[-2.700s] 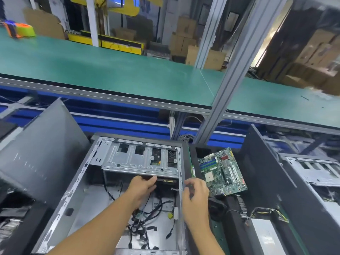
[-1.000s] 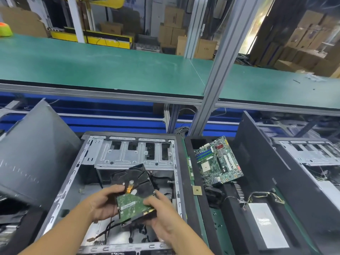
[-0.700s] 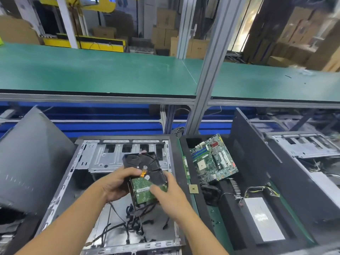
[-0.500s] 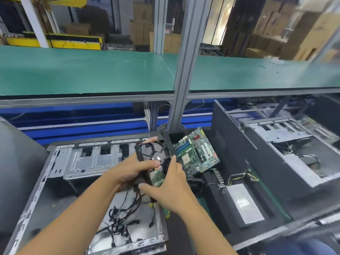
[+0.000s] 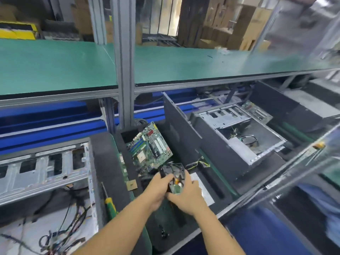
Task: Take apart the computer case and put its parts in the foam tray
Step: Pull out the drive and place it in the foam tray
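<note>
Head camera view. Hard drive [image 5: 172,174] held up over the middle of the foam tray [image 5: 106,162], gripped between both hands, green circuit-board side up, black end pointing away. Left hand [image 5: 158,188] on the drive's left edge, fingers [image 5: 165,178] curled over its top. Right hand [image 5: 185,194] on the right edge, fingers [image 5: 188,178] wrapped round the near part of the drive.

Just beyond the drive, lying tilted in a tray pocket: a green motherboard [image 5: 150,148]. Below and right of the right hand, flat in another pocket: a silver power supply [image 5: 207,192], with yellow and black wires [image 5: 199,163] near its far end. Left of the hands, on the foam: a small square processor chip [image 5: 132,185]. Nearer, along the tray's left rim: a screwdriver [image 5: 110,206] with a green and yellow handle.

Far left: the opened computer case [image 5: 46,172], bare metal drive cage at its far end, loose black cables [image 5: 60,232] spread across its floor. Right of the tray: a dark side panel [image 5: 184,137] standing on edge, and past it a second open case [image 5: 239,131]. Above everything, a green-topped shelf [image 5: 55,65].
</note>
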`<act>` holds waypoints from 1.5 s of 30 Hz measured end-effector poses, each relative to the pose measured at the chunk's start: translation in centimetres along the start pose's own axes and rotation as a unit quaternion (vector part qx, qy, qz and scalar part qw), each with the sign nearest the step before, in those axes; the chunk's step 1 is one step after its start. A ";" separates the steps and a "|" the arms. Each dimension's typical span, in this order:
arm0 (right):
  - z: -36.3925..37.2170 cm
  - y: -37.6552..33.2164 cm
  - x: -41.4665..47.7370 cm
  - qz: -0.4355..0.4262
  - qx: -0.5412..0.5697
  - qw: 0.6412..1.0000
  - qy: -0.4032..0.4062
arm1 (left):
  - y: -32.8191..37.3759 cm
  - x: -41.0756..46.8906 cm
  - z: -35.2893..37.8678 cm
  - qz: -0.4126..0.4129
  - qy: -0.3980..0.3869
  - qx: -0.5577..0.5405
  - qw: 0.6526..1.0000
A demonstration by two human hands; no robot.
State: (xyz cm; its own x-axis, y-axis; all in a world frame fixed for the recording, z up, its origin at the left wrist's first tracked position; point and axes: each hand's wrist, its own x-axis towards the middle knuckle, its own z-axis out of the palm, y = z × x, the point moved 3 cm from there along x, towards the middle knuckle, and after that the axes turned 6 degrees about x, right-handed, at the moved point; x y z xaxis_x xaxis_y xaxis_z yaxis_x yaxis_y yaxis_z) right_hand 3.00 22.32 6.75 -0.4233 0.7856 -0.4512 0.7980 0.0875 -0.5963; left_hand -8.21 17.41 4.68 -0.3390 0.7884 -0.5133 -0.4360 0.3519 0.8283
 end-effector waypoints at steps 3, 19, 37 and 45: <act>-0.4 2.6 1.3 0.018 -0.053 0.998 0.029 | -1.6 1.3 1.7 -0.020 0.001 -0.030 0.999; -3.2 8.9 7.0 -0.012 -0.162 0.977 0.137 | -3.9 7.3 6.3 -0.040 0.070 0.071 0.994; -0.2 10.5 8.3 -0.012 -0.252 0.962 0.108 | -5.7 7.6 3.8 -0.015 0.134 0.206 0.969; 2.2 3.1 7.5 -0.145 -0.216 0.958 0.122 | -2.6 4.7 -2.9 0.010 0.193 0.267 0.944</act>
State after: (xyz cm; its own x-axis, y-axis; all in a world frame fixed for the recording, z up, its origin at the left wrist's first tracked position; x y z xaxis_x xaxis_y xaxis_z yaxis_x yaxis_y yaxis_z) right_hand 1.38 27.09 0.04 -0.5829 0.8054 -0.1076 0.7877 0.5276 -0.3180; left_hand -11.05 18.74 -0.55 -0.6660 0.5916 -0.4543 0.0210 0.6237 0.7814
